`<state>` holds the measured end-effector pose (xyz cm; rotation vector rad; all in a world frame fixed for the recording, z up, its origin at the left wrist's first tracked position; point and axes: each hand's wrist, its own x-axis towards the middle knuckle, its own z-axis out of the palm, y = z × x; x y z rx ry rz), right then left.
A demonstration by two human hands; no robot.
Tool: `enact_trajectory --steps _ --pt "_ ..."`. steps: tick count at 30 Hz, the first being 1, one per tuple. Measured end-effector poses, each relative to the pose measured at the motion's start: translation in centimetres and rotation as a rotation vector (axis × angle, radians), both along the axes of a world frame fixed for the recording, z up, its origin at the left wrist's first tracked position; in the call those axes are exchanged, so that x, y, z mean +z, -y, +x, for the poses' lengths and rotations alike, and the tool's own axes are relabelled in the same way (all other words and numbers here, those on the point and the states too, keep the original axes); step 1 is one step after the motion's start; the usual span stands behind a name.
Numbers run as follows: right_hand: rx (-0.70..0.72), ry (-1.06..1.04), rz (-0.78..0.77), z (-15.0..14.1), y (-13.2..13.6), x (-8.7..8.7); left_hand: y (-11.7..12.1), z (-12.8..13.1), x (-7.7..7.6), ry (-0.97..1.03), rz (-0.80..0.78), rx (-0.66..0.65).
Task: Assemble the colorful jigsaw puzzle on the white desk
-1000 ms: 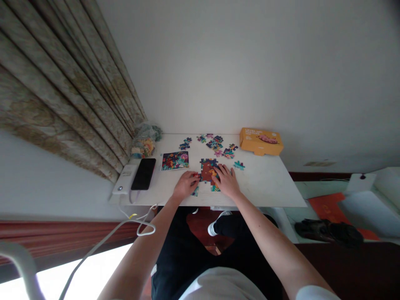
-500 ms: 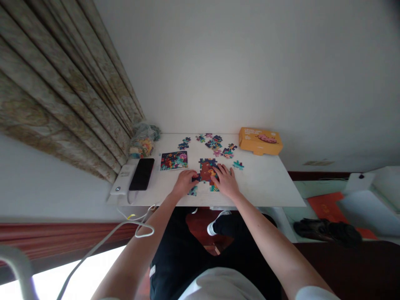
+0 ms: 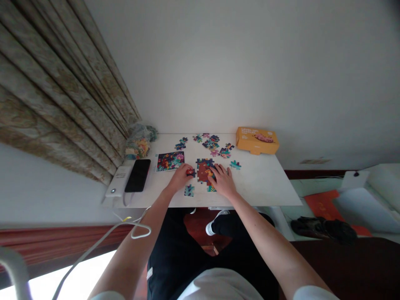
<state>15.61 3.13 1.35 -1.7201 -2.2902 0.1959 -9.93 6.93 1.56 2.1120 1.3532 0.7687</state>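
Left hand (image 3: 179, 178) has shifted away from the joined patch of jigsaw pieces (image 3: 203, 171), its fingers curled at a red piece (image 3: 189, 171), grip impossible to confirm; right hand (image 3: 222, 181) lies open, fingers spread on the patch. Only a small section stands joined on the white table (image 3: 259, 187); many loose cardboard pieces (image 3: 212, 143) remain scattered beyond, near a glossy picture card (image 3: 170, 161) and an orange box (image 3: 257, 140)

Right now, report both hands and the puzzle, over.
Left hand at a red puzzle piece, grip unclear. Right hand spread on the assembled puzzle section. Loose piece near left hand.
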Motion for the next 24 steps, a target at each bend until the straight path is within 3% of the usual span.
enact_trajectory --steps 5,12,24 --pt "-0.003 -0.004 0.01 0.0 0.0 -0.1 -0.7 0.9 -0.9 -0.111 0.074 0.036" --pt "0.003 -0.013 0.016 0.0 0.0 -0.1 0.1 1.5 -1.8 -0.253 0.174 0.069" --pt "-0.006 -0.009 0.015 0.0 0.0 -0.3 1.4 2.1 0.0 -0.355 0.181 -0.026"
